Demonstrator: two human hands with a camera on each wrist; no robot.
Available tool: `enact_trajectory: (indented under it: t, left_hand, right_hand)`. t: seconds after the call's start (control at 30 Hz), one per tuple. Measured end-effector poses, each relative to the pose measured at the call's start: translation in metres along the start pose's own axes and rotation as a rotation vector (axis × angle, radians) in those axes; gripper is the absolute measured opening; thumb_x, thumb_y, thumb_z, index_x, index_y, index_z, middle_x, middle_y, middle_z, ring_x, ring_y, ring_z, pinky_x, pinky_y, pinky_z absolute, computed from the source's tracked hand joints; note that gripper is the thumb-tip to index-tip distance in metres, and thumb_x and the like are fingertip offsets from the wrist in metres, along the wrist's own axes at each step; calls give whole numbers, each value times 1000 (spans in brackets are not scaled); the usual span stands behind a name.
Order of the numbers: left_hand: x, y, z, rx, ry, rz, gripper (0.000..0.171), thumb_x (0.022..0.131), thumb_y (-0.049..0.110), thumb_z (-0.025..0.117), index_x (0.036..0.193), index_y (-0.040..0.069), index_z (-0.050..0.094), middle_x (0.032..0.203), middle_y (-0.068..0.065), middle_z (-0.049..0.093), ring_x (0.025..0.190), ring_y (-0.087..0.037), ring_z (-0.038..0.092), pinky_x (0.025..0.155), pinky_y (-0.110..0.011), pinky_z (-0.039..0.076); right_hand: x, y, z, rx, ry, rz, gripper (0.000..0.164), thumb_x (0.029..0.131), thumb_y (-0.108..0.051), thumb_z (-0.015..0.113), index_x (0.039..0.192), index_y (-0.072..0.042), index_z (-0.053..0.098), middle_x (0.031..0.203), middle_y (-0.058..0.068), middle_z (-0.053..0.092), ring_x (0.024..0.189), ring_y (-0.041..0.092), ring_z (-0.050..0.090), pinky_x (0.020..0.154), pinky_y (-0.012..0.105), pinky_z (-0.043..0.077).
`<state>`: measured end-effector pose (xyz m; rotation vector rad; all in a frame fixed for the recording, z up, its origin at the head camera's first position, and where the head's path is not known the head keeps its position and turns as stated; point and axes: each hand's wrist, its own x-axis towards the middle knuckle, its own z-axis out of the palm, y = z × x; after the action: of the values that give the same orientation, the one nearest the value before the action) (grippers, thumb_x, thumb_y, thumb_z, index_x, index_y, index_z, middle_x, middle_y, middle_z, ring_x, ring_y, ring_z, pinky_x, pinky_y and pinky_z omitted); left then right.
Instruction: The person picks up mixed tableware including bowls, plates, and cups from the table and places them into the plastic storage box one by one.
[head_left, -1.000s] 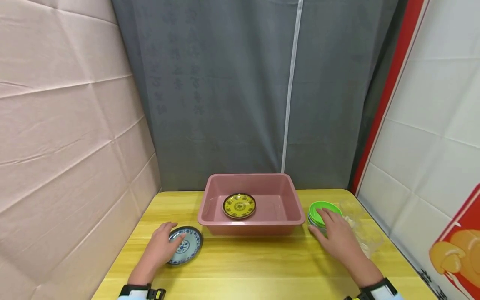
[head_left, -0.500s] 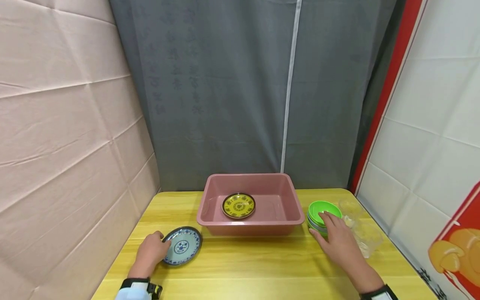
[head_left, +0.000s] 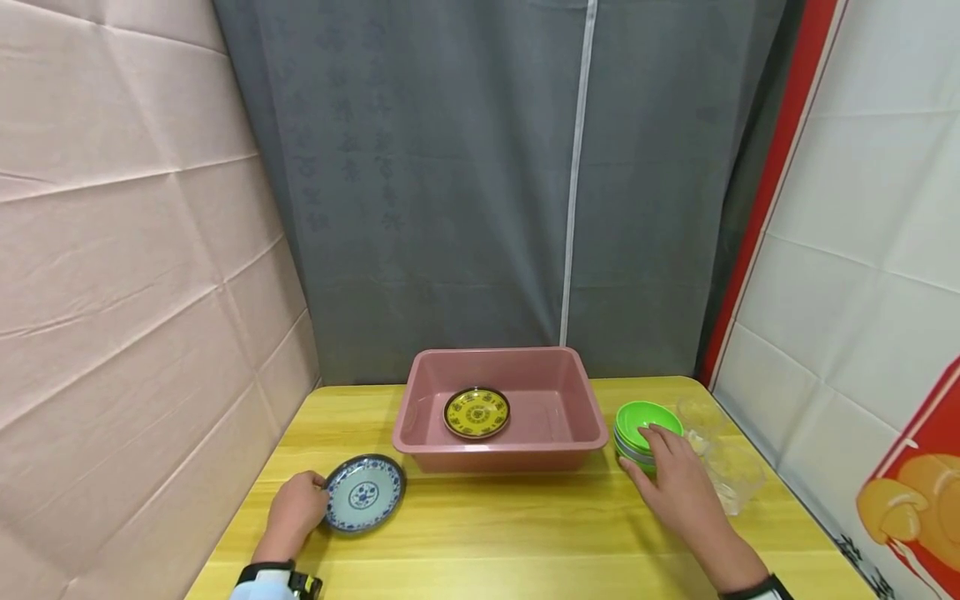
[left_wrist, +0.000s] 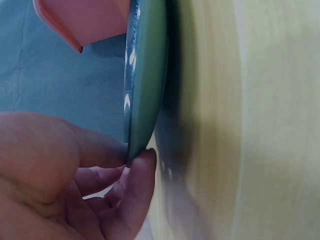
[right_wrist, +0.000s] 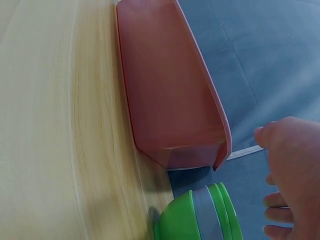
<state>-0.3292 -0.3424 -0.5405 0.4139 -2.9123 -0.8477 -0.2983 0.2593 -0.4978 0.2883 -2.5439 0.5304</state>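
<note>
At the table's left, a blue-and-white patterned plate [head_left: 363, 494] with a dark rim lies face up. My left hand [head_left: 292, 510] pinches its left rim; the left wrist view shows the green underside [left_wrist: 150, 70] close above the table, a shadow below it. Whether the plate is fully off the table I cannot tell. On the right stands a stack of bowls [head_left: 647, 415], green with a grey one among them. My right hand [head_left: 678, 479] hovers beside and above that stack, fingers loosely spread, holding nothing; the right wrist view shows a gap between hand and bowls [right_wrist: 215, 215].
A pink basin [head_left: 502, 460] stands at the back middle, holding a yellow patterned plate [head_left: 477, 413] with a dark rim. Clear plastic containers [head_left: 735, 475] lie right of the bowls, partly behind my right hand. A grey curtain [head_left: 435, 183] hangs behind the table.
My left hand has drawn back leftward from over the plate to its left rim and now pinches it. The plate has barely shifted. My right hand stays almost still by the bowls.
</note>
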Motion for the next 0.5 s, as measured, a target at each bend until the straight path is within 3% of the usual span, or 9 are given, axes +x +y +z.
enact_trajectory:
  t: [0.23, 0.5]
  left_hand:
    - [-6, -4, -7, -180, -59, -23, 30, 97, -1, 62, 121, -18, 64, 104, -28, 68, 82, -29, 67, 63, -36, 59]
    - [-6, -14, -14, -257, -17, 21, 30, 98, 3, 61, 121, -14, 68, 99, -22, 72, 70, -24, 67, 59, -37, 59]
  right_hand:
    - [-1, -2, 0, 3, 42, -7, 59, 97, -29, 86, 141, 4, 63, 142, 30, 61, 133, 52, 56, 107, 73, 47]
    - [-2, -4, 0, -5, 41, 4, 59, 98, -28, 85, 141, 4, 63, 141, 30, 61, 133, 51, 56, 107, 73, 47]
